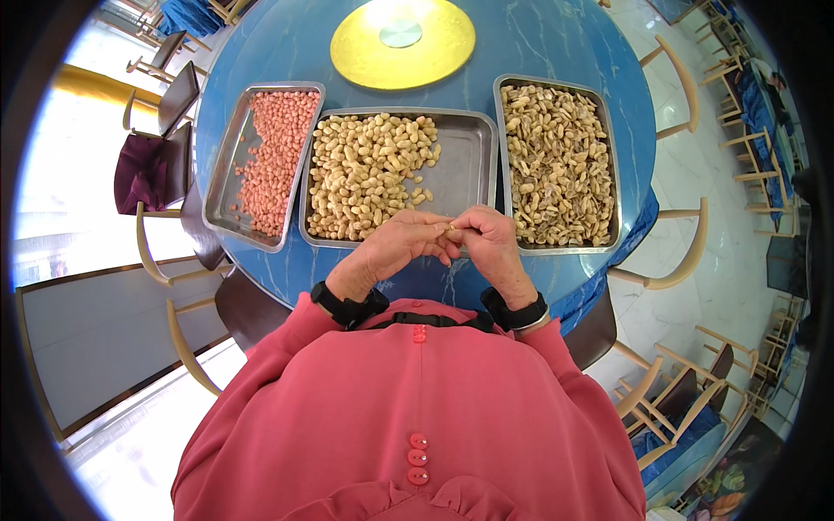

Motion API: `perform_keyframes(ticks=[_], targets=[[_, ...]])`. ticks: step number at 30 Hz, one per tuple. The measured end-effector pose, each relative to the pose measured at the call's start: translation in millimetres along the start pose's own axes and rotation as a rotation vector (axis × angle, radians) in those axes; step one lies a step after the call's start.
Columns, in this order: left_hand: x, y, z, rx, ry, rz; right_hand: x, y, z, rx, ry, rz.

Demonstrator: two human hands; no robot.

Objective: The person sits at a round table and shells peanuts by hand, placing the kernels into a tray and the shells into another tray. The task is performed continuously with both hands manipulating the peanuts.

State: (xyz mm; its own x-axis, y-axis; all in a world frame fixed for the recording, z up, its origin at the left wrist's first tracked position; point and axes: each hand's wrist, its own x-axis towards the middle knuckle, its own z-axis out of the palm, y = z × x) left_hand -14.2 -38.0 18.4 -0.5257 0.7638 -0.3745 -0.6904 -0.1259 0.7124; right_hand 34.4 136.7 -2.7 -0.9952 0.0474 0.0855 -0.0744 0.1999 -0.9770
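Over the near rim of the middle metal tray (469, 153), both hands meet at the fingertips. My left hand (405, 239) and my right hand (485, 236) pinch a small peanut (451, 228) between them; fingers cover most of it, so whether its shell is whole cannot be made out. Unshelled peanuts (365, 172) fill the left and centre of that tray. To its left, a metal tray (228, 153) carries shelled pink-skinned peanut kernels (280, 156). On the right, another metal tray (616, 195) is full of peanut shells (557, 163).
The trays stand on a round blue marble-patterned table (293, 45). Behind them is a yellow round turntable (365, 52). Wooden chairs (684, 247) surround the table, one at left with a dark purple cloth (140, 172) over it.
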Motion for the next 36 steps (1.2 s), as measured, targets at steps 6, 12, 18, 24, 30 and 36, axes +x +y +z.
perform_keyframes(ticks=[6,12,18,24,30,36], targets=[[-0.9,-0.2,0.3,0.027,-0.006,0.008,-0.3,-0.5,0.1,-0.017,-0.012,-0.021],[-1.5,-0.3,1.2,0.048,-0.012,-0.019,-3.1,-2.9,2.3,0.042,-0.028,0.04],[-1.0,-1.1,3.0,0.059,-0.016,-0.004,-1.8,0.2,2.6,-0.146,-0.031,-0.2],[-2.7,0.1,7.8,-0.006,0.104,-0.023,-1.3,0.5,-1.7,0.175,-0.132,0.123],[3.2,2.4,4.6,-0.127,0.07,-0.006,2.9,-0.3,-1.1,0.466,-0.13,0.296],[13.8,3.0,7.3,-0.184,0.157,-0.069,6.8,4.5,14.4,0.57,0.048,0.374]])
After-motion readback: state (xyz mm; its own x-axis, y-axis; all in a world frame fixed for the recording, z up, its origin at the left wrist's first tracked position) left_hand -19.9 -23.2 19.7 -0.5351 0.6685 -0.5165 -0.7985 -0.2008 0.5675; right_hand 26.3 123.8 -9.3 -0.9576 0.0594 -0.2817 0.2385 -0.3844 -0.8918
